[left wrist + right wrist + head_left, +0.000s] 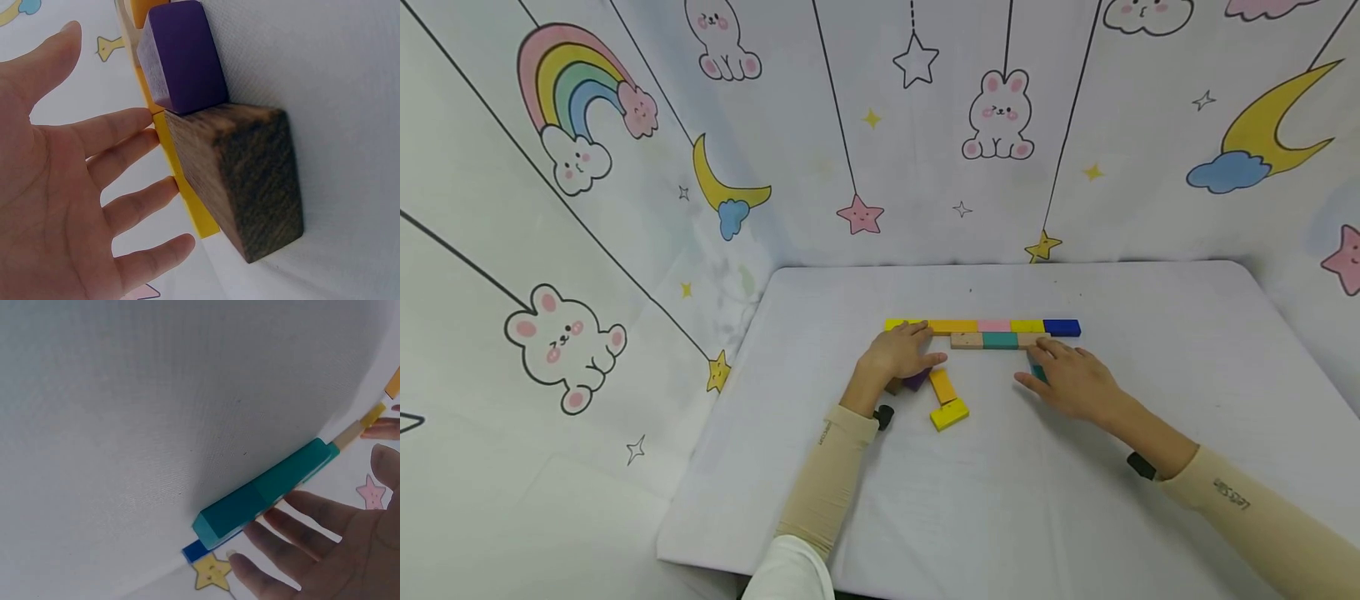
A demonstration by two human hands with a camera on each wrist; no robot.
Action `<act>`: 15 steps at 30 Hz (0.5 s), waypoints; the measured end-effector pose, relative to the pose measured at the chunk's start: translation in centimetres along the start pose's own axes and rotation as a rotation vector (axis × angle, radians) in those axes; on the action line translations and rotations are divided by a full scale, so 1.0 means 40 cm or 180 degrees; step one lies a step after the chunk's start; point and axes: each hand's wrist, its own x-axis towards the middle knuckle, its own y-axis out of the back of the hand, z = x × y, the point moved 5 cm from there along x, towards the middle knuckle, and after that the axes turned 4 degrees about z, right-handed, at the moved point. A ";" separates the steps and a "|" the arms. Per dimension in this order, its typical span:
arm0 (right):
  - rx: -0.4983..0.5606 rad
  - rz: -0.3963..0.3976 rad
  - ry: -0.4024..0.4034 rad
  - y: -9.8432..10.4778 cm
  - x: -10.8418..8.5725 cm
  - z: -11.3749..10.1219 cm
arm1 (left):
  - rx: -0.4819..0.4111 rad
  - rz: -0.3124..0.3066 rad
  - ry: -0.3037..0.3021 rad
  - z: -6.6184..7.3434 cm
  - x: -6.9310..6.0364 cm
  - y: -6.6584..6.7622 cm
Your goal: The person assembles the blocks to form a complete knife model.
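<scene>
Small coloured blocks form two touching rows on the white table. The back row runs from a yellow block (895,324) through orange (953,327) and pink blocks (994,326) to a blue block (1062,327). In front, a teal block (1000,341) sits between two plain wooden blocks. My left hand (897,352), fingers extended, touches the back row's left end. Below it are a purple block (190,59) and a dark brown block (262,181). My right hand (1075,382) rests its fingertips at the front row's right end, partly hiding a loose teal block (275,487).
A loose orange block (943,387) and a yellow block (950,414) lie nearly end to end in front of the rows, between the hands. The white tabletop (970,500) meets cartoon-printed cloth (925,167) at the back and sides.
</scene>
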 end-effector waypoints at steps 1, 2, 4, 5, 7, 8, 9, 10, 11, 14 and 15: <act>0.0020 -0.0009 0.0000 0.000 -0.001 0.000 | 0.0003 0.0004 0.0001 0.000 0.001 -0.001; 0.0049 -0.0022 -0.0002 0.000 -0.002 0.001 | 0.0005 0.0006 0.0000 0.000 0.002 -0.001; 0.0109 -0.0056 -0.0012 0.000 -0.005 0.002 | 0.0007 0.0002 0.0002 0.000 0.002 -0.002; 0.0153 -0.0074 -0.0021 -0.001 -0.007 0.003 | 0.0007 -0.0001 0.0002 0.001 0.002 -0.002; 0.0208 -0.0104 -0.0042 0.001 -0.012 0.005 | 0.0014 -0.0012 -0.0001 0.002 0.001 -0.001; 0.0225 -0.0107 -0.0051 0.002 -0.015 0.008 | 0.0016 -0.0015 -0.0005 0.003 0.001 -0.001; 0.0232 -0.0111 -0.0065 0.003 -0.018 0.010 | 0.0021 -0.0016 -0.0010 0.003 0.000 0.000; 0.0234 -0.0105 -0.0086 0.005 -0.021 0.013 | 0.0022 -0.0015 -0.0015 0.004 -0.001 0.001; 0.0230 -0.0101 -0.0112 0.007 -0.024 0.015 | 0.0020 -0.0015 -0.0019 0.004 -0.001 0.002; 0.0228 -0.0091 -0.0209 0.012 -0.037 0.025 | 0.0025 -0.0014 -0.0027 0.005 -0.003 0.005; 0.0239 -0.0098 -0.0248 0.014 -0.041 0.028 | 0.0028 -0.0014 -0.0026 0.004 -0.004 0.006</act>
